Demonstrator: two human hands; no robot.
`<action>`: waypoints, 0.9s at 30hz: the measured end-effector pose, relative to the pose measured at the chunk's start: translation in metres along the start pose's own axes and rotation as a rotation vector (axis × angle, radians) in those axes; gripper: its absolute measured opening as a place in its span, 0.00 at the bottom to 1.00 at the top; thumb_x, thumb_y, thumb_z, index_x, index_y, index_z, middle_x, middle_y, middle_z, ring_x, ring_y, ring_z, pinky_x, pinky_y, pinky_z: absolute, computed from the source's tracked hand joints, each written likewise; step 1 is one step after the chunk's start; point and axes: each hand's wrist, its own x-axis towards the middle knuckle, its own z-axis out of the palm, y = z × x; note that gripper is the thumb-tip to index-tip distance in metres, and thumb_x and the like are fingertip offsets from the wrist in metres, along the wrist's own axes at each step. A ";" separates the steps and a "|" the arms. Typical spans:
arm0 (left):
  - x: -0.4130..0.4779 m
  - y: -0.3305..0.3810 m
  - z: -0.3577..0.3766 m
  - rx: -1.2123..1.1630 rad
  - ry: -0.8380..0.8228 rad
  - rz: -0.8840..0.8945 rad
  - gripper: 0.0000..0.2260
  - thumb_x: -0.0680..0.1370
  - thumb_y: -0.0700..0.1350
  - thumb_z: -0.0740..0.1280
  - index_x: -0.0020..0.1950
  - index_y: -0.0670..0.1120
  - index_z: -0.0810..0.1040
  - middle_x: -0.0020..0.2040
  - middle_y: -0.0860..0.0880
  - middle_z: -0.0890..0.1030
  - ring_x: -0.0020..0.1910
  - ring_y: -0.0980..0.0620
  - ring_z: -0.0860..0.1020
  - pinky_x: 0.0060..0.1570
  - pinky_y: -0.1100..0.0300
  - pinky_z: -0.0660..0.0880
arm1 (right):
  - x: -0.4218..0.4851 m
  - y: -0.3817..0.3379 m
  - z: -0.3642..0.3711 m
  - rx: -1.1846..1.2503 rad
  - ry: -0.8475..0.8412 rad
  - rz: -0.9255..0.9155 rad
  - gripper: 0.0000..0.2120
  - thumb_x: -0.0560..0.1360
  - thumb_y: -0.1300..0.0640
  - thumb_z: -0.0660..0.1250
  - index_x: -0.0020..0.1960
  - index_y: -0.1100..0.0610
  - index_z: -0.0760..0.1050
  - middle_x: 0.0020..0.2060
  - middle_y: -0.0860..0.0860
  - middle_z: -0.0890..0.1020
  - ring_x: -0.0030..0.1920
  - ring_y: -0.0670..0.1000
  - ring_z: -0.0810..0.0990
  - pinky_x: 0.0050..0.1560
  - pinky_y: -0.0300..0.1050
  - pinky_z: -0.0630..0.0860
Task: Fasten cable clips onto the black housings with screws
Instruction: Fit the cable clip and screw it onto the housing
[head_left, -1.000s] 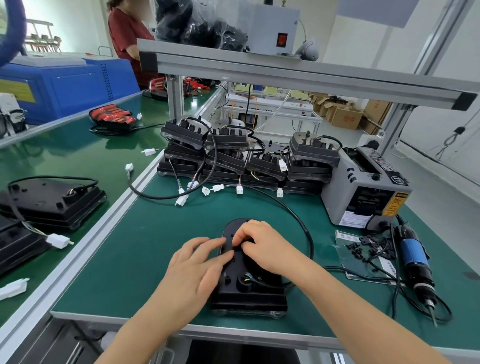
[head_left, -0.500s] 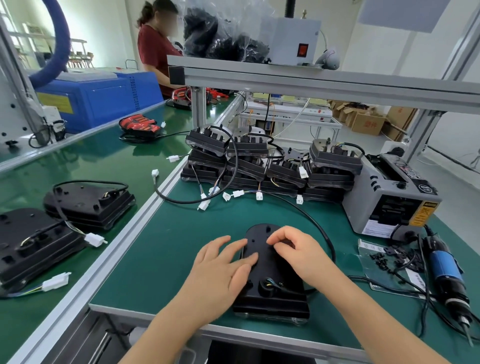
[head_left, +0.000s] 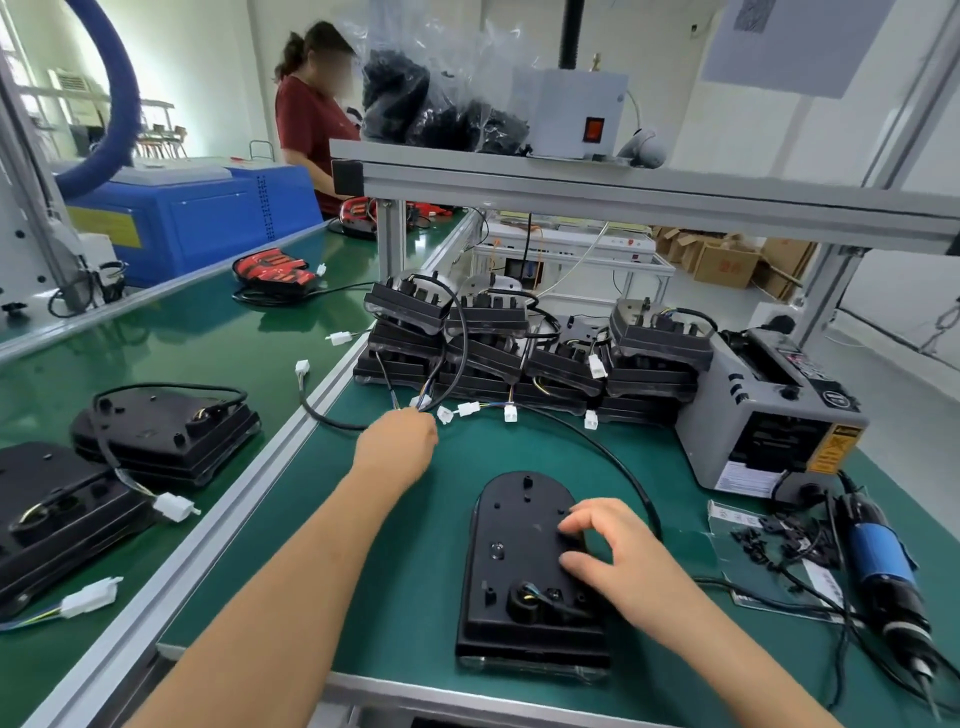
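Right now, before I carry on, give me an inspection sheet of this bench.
Surface: green mat, flat where bare.
Job's things: black housing lying in front; stack of housings behind; small black parts on a sheet, right; electric screwdriver beside them.
Clutter: tape dispenser, right rear.
Hands: left hand at the connector wires, grip hidden; right hand fingertips on the housing.
Cables: black cable arcs beyond the housing; white connectors lie loose.
Surroundings: conveyor with more housings, left; a person beyond.

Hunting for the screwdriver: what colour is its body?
The screwdriver is blue, black-ended; head view.
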 end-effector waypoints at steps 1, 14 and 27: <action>0.001 0.007 0.002 -0.057 -0.048 0.075 0.11 0.80 0.44 0.58 0.55 0.46 0.79 0.56 0.47 0.79 0.54 0.45 0.76 0.54 0.51 0.75 | -0.002 -0.001 0.002 -0.007 0.002 -0.002 0.10 0.75 0.54 0.68 0.49 0.41 0.71 0.57 0.36 0.69 0.62 0.41 0.68 0.59 0.33 0.60; -0.057 0.033 -0.029 -0.552 -0.983 -0.180 0.47 0.68 0.73 0.61 0.69 0.35 0.62 0.42 0.37 0.83 0.39 0.42 0.84 0.37 0.53 0.81 | -0.049 0.010 -0.036 -0.172 -0.153 0.416 0.25 0.73 0.31 0.57 0.64 0.42 0.68 0.49 0.42 0.76 0.46 0.41 0.76 0.46 0.36 0.71; -0.123 0.049 -0.006 -1.122 -0.527 -0.209 0.23 0.68 0.56 0.71 0.58 0.50 0.68 0.54 0.41 0.78 0.39 0.52 0.79 0.46 0.52 0.80 | -0.034 0.003 -0.002 0.717 0.078 0.478 0.46 0.56 0.33 0.73 0.71 0.46 0.65 0.69 0.45 0.69 0.68 0.48 0.70 0.69 0.54 0.67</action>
